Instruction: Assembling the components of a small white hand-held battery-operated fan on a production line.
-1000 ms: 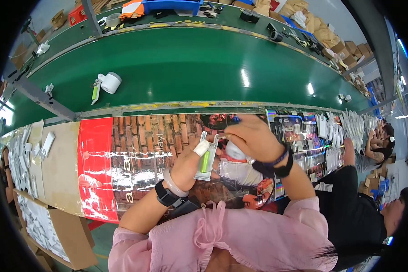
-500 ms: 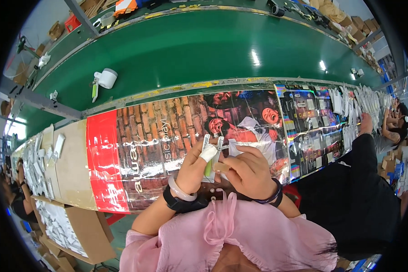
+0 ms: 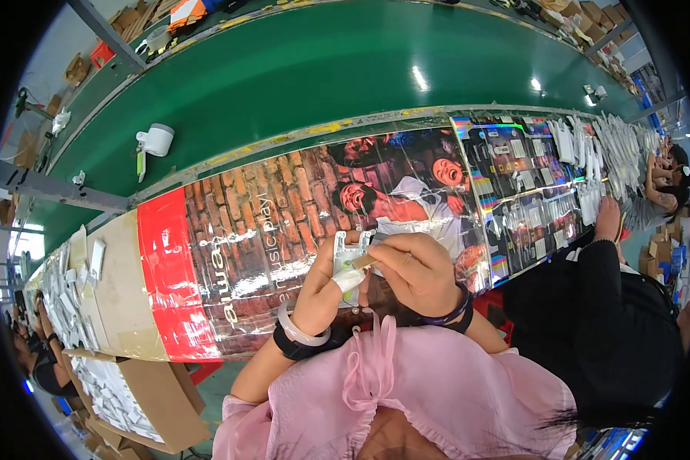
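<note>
My left hand (image 3: 320,290), its thumb wrapped in white, grips a small white plastic part (image 3: 352,249) upright above the table. Two prongs stick up from the part's far end, and a pale green patch shows lower down on it. My right hand (image 3: 419,270) pinches a small flat tan piece (image 3: 365,261) between thumb and forefinger. The tan piece lies against or just over the face of the white part; whether they touch I cannot tell. My fingers hide much of the white part.
Beneath my hands runs a table covered by a glossy printed sheet (image 3: 245,230). White parts (image 3: 65,303) are heaped at left, above a carton (image 3: 149,399) full of white pieces. Packed white pieces (image 3: 590,153) lie at right beside a co-worker's dark sleeve (image 3: 590,307). A green conveyor (image 3: 284,84) crosses beyond.
My right hand has brought the tan piece up and left, over the white part. The part has turned in my left hand so its pronged end shows more broadly. The whole view has shifted slightly.
</note>
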A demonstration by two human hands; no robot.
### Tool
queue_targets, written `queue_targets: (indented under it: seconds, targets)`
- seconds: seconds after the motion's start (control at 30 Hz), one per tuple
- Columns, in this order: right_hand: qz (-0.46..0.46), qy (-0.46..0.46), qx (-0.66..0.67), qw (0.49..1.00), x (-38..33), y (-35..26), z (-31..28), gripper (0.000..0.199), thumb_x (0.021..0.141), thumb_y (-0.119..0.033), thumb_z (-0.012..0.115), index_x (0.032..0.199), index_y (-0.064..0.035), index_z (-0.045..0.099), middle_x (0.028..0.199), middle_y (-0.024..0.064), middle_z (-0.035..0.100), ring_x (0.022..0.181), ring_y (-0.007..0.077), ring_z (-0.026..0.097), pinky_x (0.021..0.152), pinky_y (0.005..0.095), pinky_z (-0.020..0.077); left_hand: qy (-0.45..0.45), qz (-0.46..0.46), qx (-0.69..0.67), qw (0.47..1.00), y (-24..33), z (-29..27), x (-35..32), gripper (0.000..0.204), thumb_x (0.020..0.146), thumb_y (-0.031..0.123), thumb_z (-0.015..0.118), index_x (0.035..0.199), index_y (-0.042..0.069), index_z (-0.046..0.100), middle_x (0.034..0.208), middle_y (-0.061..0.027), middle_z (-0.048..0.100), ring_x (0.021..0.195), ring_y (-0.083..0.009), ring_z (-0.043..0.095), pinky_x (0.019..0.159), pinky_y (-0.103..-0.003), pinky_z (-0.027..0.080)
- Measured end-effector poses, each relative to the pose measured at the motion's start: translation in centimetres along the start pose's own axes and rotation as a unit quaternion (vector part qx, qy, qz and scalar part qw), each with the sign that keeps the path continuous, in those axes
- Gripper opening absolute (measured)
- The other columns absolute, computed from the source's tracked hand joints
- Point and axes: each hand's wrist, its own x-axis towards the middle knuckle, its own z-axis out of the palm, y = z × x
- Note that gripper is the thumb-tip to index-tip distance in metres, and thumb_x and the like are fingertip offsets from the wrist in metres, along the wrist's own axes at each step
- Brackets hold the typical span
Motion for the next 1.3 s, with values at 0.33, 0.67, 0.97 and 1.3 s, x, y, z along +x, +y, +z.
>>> queue_targets:
  seconds: [0.33, 0.67, 0.97, 1.3]
  targets:
    - [-0.024, 0.009, 0.011, 1.0, -0.5, 0.3, 0.4, 0.029, 0.073, -0.002, 0.073, 0.101, -0.0026, 0.066, 0.095, 0.0096, 0.065, 0.074, 0.0251, 0.063, 0.062, 0.0335, 0.0505, -0.021, 0.014, 0.003, 1.0, 0.1, 0.5, -0.4, 0.051, 0.092, 0.005, 0.052, 0.139, 0.005, 0.033, 0.102, -0.0074, 0.056, 0.077, -0.0119, 0.058, 0.065, -0.027, 0.052]
    - [-0.029, -0.001, 0.015, 0.999, 0.1, 0.3, 0.3, 0.027, 0.071, -0.003, 0.073, 0.097, -0.0038, 0.066, 0.093, 0.0081, 0.065, 0.072, 0.025, 0.062, 0.063, 0.034, 0.0504, -0.033, 0.029, 0.067, 0.997, 0.2, 0.5, -0.4, 0.051, 0.092, 0.005, 0.051, 0.14, 0.006, 0.033, 0.108, -0.0067, 0.054, 0.081, -0.0096, 0.055, 0.066, -0.024, 0.05]
    - [-0.009, -0.009, 0.015, 1.0, 0.5, -0.1, 0.3, 0.023, 0.071, 0.002, 0.075, 0.092, -0.0033, 0.068, 0.088, 0.0082, 0.063, 0.072, 0.0252, 0.062, 0.064, 0.0345, 0.0498, -0.014, 0.016, 0.12, 0.993, 0.7, 0.9, -0.9, 0.052, 0.091, 0.007, 0.053, 0.14, 0.005, 0.035, 0.117, -0.008, 0.051, 0.094, -0.0135, 0.054, 0.078, -0.026, 0.049]
    - [-0.019, -0.007, -0.003, 1.0, 0.5, -0.6, 0.3, 0.023, 0.071, 0.003, 0.075, 0.092, -0.0027, 0.068, 0.088, 0.009, 0.063, 0.071, 0.0261, 0.061, 0.062, 0.035, 0.0501, 0.015, 0.063, 0.204, 0.977, 0.5, 1.2, -1.0, 0.056, 0.087, 0.008, 0.054, 0.139, -0.002, 0.037, 0.129, -0.017, 0.049, 0.117, -0.0272, 0.05, 0.103, -0.035, 0.036]
